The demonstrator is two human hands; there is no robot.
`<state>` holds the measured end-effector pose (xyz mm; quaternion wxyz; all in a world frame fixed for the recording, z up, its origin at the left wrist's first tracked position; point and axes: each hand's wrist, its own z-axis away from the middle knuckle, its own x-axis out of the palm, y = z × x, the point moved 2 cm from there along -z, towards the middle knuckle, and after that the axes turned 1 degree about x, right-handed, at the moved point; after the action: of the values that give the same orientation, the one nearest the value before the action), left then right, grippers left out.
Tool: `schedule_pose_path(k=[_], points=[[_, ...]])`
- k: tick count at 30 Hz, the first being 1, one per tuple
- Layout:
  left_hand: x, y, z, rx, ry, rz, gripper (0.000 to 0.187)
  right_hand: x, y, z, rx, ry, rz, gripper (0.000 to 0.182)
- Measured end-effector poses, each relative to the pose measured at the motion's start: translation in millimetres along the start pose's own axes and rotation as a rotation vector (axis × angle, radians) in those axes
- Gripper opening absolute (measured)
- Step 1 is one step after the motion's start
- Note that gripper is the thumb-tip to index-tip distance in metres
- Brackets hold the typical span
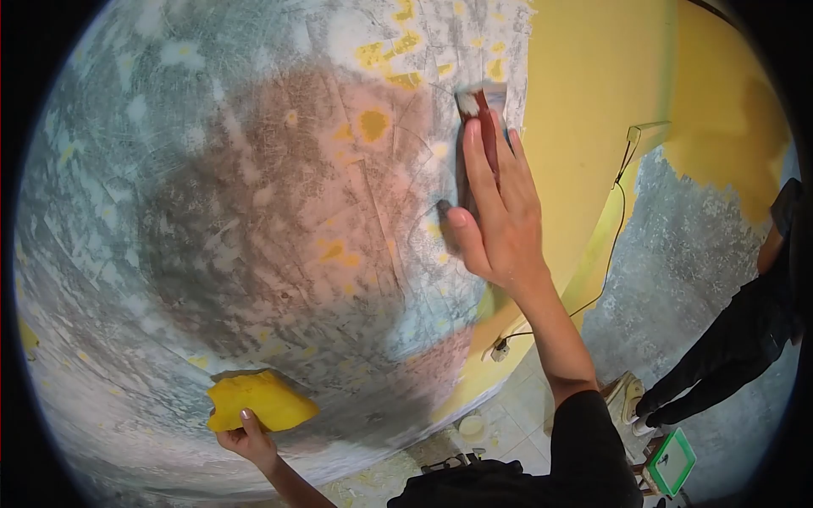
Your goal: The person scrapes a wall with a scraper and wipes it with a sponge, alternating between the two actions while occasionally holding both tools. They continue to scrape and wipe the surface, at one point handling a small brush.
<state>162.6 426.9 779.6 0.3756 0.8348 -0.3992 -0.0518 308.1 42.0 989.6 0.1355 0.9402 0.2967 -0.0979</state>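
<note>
My right hand (504, 203) is raised against the patchy wall (296, 212), near the edge of its yellow part. Its fingers lie along a scraper with a dark red handle (487, 140) and a pale blade end, pressed at the wall. My left hand (250, 440) is low on the left and holds a yellow piece (262, 401) by its lower edge, thumb in front, close to the wall. Whether the yellow piece is a sponge or a chunk of something else I cannot tell.
A cable (621, 220) hangs from a socket box (633, 134) to a plug (500, 345) on the right. A person in dark clothes (720, 347) stands at the far right, near a green tray (672, 462). A round container (472, 428) is on the tiled floor.
</note>
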Motion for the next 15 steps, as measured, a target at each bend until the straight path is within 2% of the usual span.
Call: schedule_pose_path(k=[3,4,7,12,15], points=[[1.0,4.4,0.2,-0.028,-0.043,-0.025,0.030,8.7,-35.5,8.2,-0.080,-0.058,-0.122,0.059],[0.0,5.8,-0.6,-0.031,-0.055,-0.038,0.030,5.9,-44.2,16.9,-0.124,-0.167,-0.127,0.059],[1.4,9.1,-1.7,-0.044,-0.055,-0.046,0.029,7.2,-17.9,36.5,-0.049,-0.092,-0.046,0.060],[4.2,14.6,-2.5,-0.065,-0.054,-0.035,0.030,9.0,-23.4,-10.3,0.020,0.079,-0.048,0.061],[7.0,11.6,-1.1,-0.069,-0.038,-0.017,0.031,19.4,-48.3,43.1,0.026,-0.087,-0.115,0.060]])
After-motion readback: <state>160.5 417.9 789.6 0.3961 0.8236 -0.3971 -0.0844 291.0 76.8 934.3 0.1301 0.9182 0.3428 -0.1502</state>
